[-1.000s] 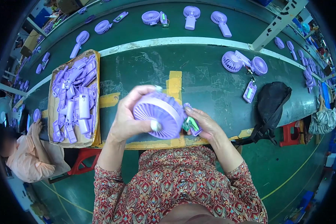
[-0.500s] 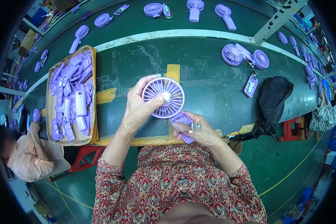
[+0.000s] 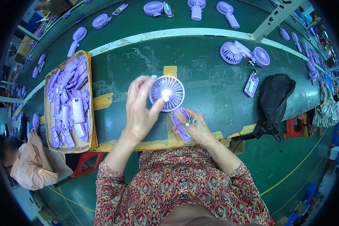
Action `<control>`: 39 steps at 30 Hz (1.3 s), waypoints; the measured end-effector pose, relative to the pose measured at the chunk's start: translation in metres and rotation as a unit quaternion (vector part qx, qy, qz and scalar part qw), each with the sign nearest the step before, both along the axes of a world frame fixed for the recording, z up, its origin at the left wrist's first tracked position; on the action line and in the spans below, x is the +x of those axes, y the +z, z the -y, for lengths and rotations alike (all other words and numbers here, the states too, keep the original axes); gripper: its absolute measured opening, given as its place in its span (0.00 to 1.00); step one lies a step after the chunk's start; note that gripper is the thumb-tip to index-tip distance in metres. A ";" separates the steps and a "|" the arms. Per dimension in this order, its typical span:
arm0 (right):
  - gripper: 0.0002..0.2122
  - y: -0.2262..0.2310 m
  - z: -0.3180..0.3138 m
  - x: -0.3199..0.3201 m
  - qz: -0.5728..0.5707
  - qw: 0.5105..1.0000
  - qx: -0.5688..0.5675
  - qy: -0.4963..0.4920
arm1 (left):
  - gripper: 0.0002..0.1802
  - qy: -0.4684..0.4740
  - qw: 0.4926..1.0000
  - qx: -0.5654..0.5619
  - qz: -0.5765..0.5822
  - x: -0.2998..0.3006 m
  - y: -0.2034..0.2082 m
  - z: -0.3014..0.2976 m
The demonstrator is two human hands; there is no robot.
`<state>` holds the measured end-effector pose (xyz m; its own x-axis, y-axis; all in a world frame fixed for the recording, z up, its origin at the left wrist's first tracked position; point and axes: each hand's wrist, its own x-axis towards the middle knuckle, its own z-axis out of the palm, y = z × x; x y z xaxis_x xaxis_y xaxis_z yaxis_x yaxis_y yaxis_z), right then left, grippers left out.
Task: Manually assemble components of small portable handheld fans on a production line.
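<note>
My left hand (image 3: 139,109) is closed on a round purple fan head (image 3: 173,88). Its thumb lies by the pale centre hub, and the fingers, slightly smeared, curl at the left rim. Just below and to the right, my right hand (image 3: 200,130) grips an open purple handle shell (image 3: 182,130). A small green circuit board (image 3: 192,122) sticks out above that hand's fingers. The fan head's lower edge is close to the top of the shell; whether they are joined, I cannot tell.
At left stands a cardboard tray (image 3: 89,75) heaped with purple handle shells (image 3: 78,109). Farther right lie several fan parts (image 3: 231,52), an opened handle (image 3: 251,85) and a black mesh bag (image 3: 278,94). More fans (image 3: 195,10) line the far belt. A co-worker's sleeve (image 3: 35,165) shows at left.
My left hand's fingers have loosened and shifted along the fan head's left rim. The handle shell in my right hand has turned, showing more of its inside.
</note>
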<state>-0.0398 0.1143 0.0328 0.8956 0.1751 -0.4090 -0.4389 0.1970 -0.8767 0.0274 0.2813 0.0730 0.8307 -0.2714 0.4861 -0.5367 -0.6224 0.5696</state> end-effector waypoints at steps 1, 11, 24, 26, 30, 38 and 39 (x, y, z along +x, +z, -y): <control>0.11 0.004 0.003 0.005 -0.032 0.999 -0.012 -0.010 | 0.26 -0.028 0.999 -0.002 0.017 -0.008 0.001 0.003; 0.09 -0.032 0.009 0.012 0.028 0.997 -0.062 -0.020 | 0.15 -0.153 0.909 -0.128 -0.366 -0.021 -0.013 0.024; 0.15 -0.027 0.012 0.013 -0.050 0.997 0.057 -0.034 | 0.10 -0.130 0.982 0.051 -0.124 -0.026 -0.033 0.009; 0.15 -0.026 0.015 0.012 -0.060 0.996 0.062 -0.027 | 0.07 -0.101 0.989 0.074 -0.077 -0.025 -0.032 0.011; 0.19 -0.019 0.016 0.012 -0.106 0.980 0.157 -0.060 | 0.07 -0.095 0.986 0.109 -0.086 -0.025 -0.033 0.012; 0.20 -0.029 0.013 0.015 -0.078 0.986 0.125 -0.075 | 0.05 -0.116 0.984 0.113 -0.072 -0.022 -0.030 0.016; 0.19 -0.029 0.013 0.015 -0.071 0.985 0.139 -0.077 | 0.05 -0.117 0.984 0.114 -0.073 -0.022 -0.031 0.017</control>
<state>-0.0247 0.1008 0.0034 0.8575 0.1644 -0.4875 -0.4994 0.4937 -0.7119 0.0051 0.2644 0.0421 0.7884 -0.5524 0.2707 -0.6040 -0.6117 0.5108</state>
